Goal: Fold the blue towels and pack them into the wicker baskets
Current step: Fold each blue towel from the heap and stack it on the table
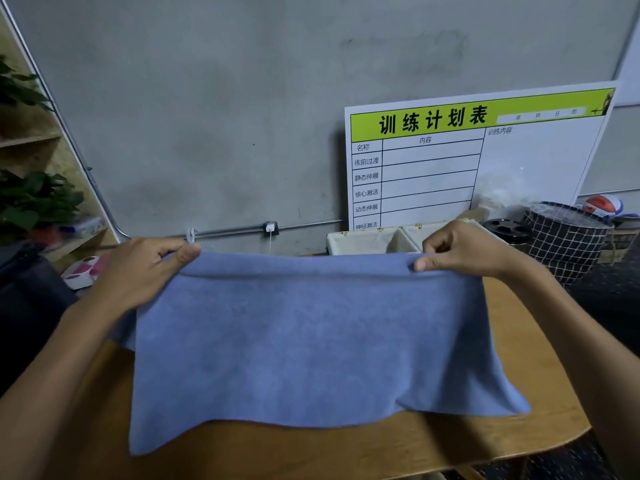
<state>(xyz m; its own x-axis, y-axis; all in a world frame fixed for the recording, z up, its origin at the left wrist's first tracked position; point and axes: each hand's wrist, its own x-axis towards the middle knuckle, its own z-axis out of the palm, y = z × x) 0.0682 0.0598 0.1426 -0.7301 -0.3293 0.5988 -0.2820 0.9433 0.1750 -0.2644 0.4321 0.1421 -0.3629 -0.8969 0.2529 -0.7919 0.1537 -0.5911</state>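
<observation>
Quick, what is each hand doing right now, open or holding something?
Left hand: pinches the top left corner of the blue towel.
Right hand: pinches the towel's top right corner.

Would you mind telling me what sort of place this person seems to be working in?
Probably a gym's back room or storage corner, though that is a guess. A training plan board leans against the bare grey wall, a ball lies behind the checked fabric bin, and plants sit on wooden shelves.

A wooden table [540, 403] with a rounded near corner carries the load; two cloth-lined wicker baskets [384, 241] stand side by side at its far edge. Nearer than the baskets, a blue towel [311, 344] covers much of the tabletop; whether it touches the wood cannot be told.
</observation>
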